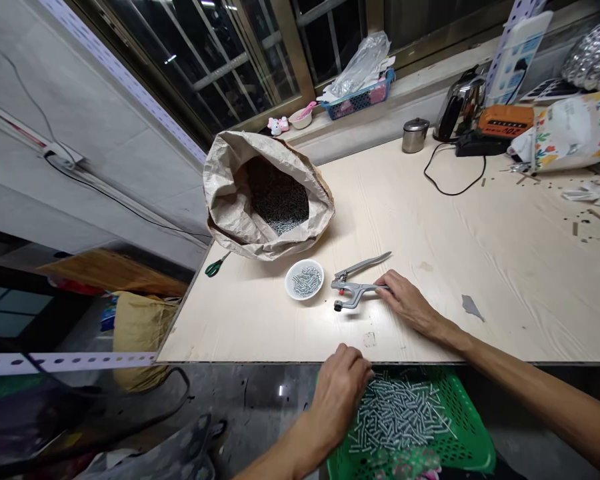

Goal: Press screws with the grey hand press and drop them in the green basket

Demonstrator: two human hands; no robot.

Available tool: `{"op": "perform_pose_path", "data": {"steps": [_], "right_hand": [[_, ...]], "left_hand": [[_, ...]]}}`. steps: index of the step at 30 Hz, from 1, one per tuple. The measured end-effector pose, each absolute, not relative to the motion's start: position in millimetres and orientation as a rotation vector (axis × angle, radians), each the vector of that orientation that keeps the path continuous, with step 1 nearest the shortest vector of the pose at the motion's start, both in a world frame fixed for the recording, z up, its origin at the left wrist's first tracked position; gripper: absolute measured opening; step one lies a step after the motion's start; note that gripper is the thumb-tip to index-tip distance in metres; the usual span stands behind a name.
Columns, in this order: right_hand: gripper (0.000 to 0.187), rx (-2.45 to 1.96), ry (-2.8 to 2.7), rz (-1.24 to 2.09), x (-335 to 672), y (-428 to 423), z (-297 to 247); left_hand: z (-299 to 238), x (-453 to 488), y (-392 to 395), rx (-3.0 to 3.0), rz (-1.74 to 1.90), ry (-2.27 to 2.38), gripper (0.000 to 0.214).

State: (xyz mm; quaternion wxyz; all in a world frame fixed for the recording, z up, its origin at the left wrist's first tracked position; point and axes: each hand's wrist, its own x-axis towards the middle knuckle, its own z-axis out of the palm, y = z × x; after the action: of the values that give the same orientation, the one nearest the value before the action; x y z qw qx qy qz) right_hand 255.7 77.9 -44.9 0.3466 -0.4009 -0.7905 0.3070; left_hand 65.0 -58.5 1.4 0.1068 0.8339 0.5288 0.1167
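My right hand [405, 301] grips the end of one handle of grey metal pliers [353, 288], which look like snap-fastener pliers. Their handles are spread apart, and the head points left. At the table's front edge is my left hand [341, 387], its fingers curled together; what they hold, if anything, is hidden. Just to its right, below the tabletop, a green plastic basket [473, 433] carries many small silver metal pins [400, 413]. A white bowl [291, 291] with similar small metal pieces [307, 281] stands left of the pliers.
Behind the bowl, a large paper sack [230, 227] gapes over dark and silver metal pieces. Green-handled scissors [214, 268] lie near the left edge of the table [260, 333]. Farther back are a lidded metal canister [415, 135], an electric kettle [457, 103] and an orange power tool or battery [505, 121].
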Motion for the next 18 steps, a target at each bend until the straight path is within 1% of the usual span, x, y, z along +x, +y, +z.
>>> {"op": "perform_pose_path", "data": {"steps": [1, 3, 5, 7, 10, 13, 15, 18], "right_hand": [[0.014, -1.036, -2.065, 0.795, 255, 78, -45], [0.014, -1.034, -2.101, 0.794, 254, 78, -46], [0.014, -1.031, -2.146, 0.789, 253, 78, -49], [0.015, -1.027, -2.191, 0.771, 253, 77, -51], [0.015, -1.012, -2.244, 0.735, 252, 76, -55], [0.015, -1.007, -2.28, 0.707, 252, 74, -56], [0.015, -1.017, -2.3, 0.691, 252, 73, -56], [0.014, -1.028, -2.323, 0.687, 252, 73, -55]], "left_hand": [[10, 62, -57, 2.463, 0.371, 1.575, 0.019], [26, 49, -39, 2.46, 0.464, 1.802, 0.023], [36, 28, -6, 2.344, 0.409, 2.143, 0.025], [38, 8, 30, 2.232, 0.318, 2.308, 0.023], [28, -9, 70, 2.153, 0.1, 2.302, 0.021], [16, -11, 85, 2.145, -0.068, 2.256, 0.022], [11, -9, 87, 2.127, -0.125, 2.253, 0.022], [7, -8, 89, 2.08, -0.113, 2.246, 0.02]]}}
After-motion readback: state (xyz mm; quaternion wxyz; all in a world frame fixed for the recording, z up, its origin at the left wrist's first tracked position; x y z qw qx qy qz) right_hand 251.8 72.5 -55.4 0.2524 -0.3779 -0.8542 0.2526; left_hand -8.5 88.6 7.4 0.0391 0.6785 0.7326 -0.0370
